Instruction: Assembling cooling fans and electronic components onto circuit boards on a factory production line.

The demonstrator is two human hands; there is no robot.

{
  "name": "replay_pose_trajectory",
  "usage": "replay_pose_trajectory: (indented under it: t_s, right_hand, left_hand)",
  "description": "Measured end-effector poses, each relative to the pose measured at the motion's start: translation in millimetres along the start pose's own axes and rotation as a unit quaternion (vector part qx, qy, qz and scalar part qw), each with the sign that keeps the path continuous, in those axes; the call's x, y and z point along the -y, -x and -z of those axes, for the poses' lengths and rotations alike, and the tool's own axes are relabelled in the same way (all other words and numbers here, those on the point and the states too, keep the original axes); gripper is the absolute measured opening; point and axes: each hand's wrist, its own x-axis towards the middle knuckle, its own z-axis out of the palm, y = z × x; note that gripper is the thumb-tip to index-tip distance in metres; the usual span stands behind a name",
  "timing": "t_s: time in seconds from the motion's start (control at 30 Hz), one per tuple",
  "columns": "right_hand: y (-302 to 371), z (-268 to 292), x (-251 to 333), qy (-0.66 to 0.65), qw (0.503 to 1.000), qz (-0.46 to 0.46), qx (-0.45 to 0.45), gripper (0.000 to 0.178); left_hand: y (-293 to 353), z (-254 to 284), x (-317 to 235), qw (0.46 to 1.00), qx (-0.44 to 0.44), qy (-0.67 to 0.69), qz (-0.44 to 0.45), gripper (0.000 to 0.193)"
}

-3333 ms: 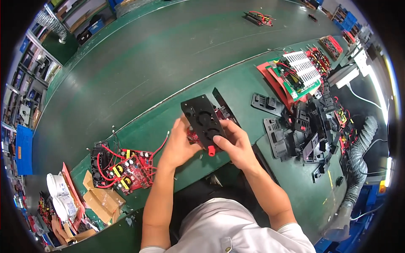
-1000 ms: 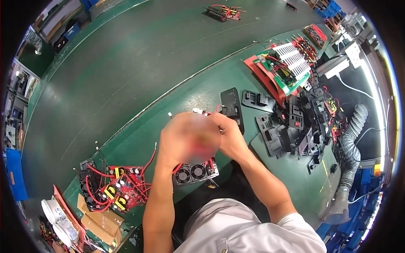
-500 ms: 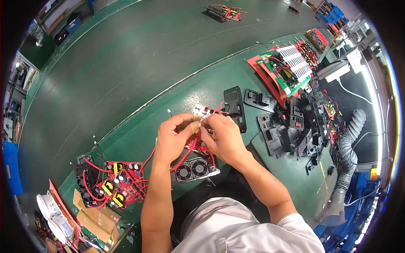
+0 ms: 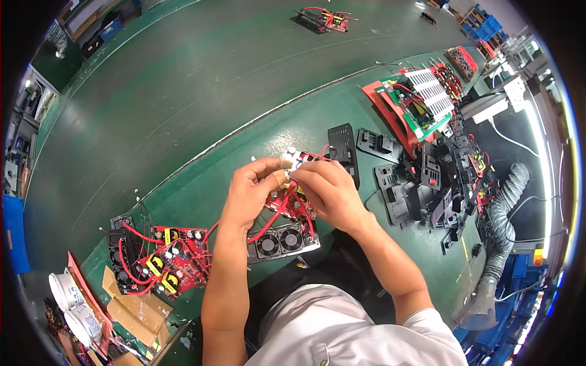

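Observation:
My left hand (image 4: pixel 249 192), with beige covers on thumb and forefinger, pinches a small white connector (image 4: pixel 289 175). The fingertips of my right hand (image 4: pixel 332 194) meet it there, closed on the same piece; the fingers partly hide it. Just beyond them a white part (image 4: pixel 293 155) with dark round spots shows. Below my hands lies a red circuit board (image 4: pixel 300 210) with thick red wires, joined to a metal housing with two black fans (image 4: pixel 279 242). A black slotted end plate (image 4: pixel 343 155) lies by my right hand, a red wire near it.
Another red board assembly (image 4: pixel 177 263) with black fans lies left, beside a cardboard box (image 4: pixel 137 314) and white spools (image 4: pixel 67 293). Black plastic plates (image 4: pixel 394 195) pile up at right, near stacked boards (image 4: pixel 427 94) and a grey flexible duct (image 4: pixel 505 210). One assembly (image 4: pixel 326 19) sits far off.
My hands have stayed together at the connector; the right hand has turned slightly and its wrist has shifted right. More of the red board now shows between them. The whole view has shifted slightly.

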Motion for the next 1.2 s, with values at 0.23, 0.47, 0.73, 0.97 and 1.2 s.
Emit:
replay_pose_trajectory:
  t_s: [0.23,0.47,0.73,0.97,1.2]
  right_hand:
    - [-6.2,5.6,-11.3,0.119,0.980,0.158,0.029,0.034]
    - [-11.3,1.9,-15.0,0.118,0.981,0.151,0.012,0.029]
    - [9.3,13.1,-16.4,0.066,0.995,-0.068,0.024,0.017]
    - [9.3,18.7,-10.3,-0.004,0.981,-0.179,0.070,0.013]
    - [-2.5,23.0,-17.7,-0.062,0.985,-0.114,0.110,0.022]
  left_hand:
    - [-1.4,8.4,3.4,0.999,0.043,0.024,0.017,0.019]
    - [2.1,1.5,-3.8,0.997,-0.001,-0.072,-0.028,0.021]
    - [6.5,-0.2,-16.5,0.911,-0.135,-0.318,-0.225,0.050]
    - [9.4,-5.9,-14.8,0.926,-0.043,-0.327,-0.184,0.043]
    - [9.0,-19.0,-9.3,0.956,0.005,-0.269,-0.119,0.028]
